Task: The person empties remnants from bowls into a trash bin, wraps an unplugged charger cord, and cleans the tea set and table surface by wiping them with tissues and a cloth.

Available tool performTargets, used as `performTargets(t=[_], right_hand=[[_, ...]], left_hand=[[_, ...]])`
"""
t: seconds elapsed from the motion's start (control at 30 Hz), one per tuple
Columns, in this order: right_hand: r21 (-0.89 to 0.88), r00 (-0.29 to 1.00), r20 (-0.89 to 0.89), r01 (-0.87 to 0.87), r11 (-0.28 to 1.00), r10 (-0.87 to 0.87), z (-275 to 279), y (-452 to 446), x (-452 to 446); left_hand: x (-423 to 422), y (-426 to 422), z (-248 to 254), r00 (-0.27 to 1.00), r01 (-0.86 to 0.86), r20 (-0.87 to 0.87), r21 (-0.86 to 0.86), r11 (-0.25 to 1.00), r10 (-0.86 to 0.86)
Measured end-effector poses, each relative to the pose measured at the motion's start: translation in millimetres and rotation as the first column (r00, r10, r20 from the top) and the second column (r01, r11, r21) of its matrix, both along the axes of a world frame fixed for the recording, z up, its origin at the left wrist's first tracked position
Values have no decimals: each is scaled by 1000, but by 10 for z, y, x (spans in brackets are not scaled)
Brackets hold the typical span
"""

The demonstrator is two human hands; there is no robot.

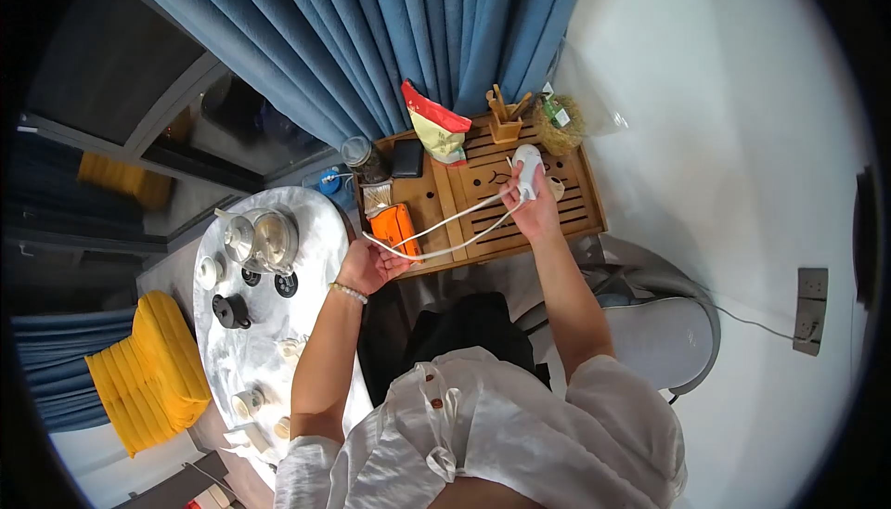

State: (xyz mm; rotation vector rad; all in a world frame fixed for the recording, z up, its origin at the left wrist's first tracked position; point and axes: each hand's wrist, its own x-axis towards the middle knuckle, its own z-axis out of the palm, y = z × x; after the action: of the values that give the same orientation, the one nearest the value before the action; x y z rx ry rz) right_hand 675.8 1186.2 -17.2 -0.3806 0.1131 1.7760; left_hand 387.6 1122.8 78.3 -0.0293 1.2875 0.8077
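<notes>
My right hand is raised over the wooden tea tray, closed around a small white oblong device whose exact kind I cannot make out. From it a white cord runs left in a long loop. The loop's far end lies in my left hand, palm up, with the fingers curled about it. Close by my left hand, an orange packet rests on the tray's front left part. A beaded bracelet circles my left wrist.
On the wooden tray stand a red and yellow bag, a black box, a jar, a utensil holder and a wrapped plant-like bundle. Left is a marble table with teaware; right, a wall socket.
</notes>
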Motion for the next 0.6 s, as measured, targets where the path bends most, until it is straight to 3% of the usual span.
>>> performTargets(t=[0.07,0.1,0.13,0.17,0.2,0.23,0.27,0.3,0.33,0.4,0.43,0.47,0.5,0.53,0.57,0.6], right_hand=[[296,970,27,-240,925,243,-207,-35,26],[88,842,434,-395,914,322,68,-106,-50],[6,632,654,-555,832,416,517,-220,-173],[39,412,808,-751,660,421,691,-254,-219],[-112,64,905,-917,382,420,911,-208,-260],[-40,-11,991,-975,218,132,871,-241,-309],[-119,-112,991,-986,114,73,1148,-228,-366],[-5,8,991,-995,99,130,1169,-222,-379],[110,126,974,-989,94,187,1173,-209,-384],[254,293,950,-926,281,107,1171,-144,-270],[302,422,890,-828,472,170,1110,-142,-261],[218,501,801,-753,620,327,1098,-151,-221],[119,368,903,-709,695,220,1088,-152,-211],[38,208,970,-638,769,124,1055,-161,-206],[-54,59,992,-599,799,110,828,-198,-213],[-68,7,996,-616,784,92,620,-259,-236]], left_hand=[[-101,99,-243,998,31,-48,-53,998,-33],[-178,167,-496,996,14,-87,-51,999,-18],[-224,211,-654,992,-4,-124,-53,999,-2],[-186,289,-684,952,119,-277,-48,992,-127],[-96,390,-708,955,114,-268,-57,992,-125],[25,511,-732,877,295,-435,153,943,-204],[142,618,-764,768,483,-601,318,816,-221],[236,704,-868,796,511,-562,427,746,-224],[347,719,-954,796,573,-542,535,621,-268],[592,680,-1071,761,635,-519,720,281,-389],[767,607,-1045,792,605,-419,631,485,-443],[877,530,-1006,825,564,-309,497,659,-472],[853,499,-651,856,490,23,282,825,-517],[909,476,-574,891,446,-150,102,889,-430],[841,475,-866,944,330,-14,9,944,-330],[776,469,-1154,972,220,110,-102,970,-209]])
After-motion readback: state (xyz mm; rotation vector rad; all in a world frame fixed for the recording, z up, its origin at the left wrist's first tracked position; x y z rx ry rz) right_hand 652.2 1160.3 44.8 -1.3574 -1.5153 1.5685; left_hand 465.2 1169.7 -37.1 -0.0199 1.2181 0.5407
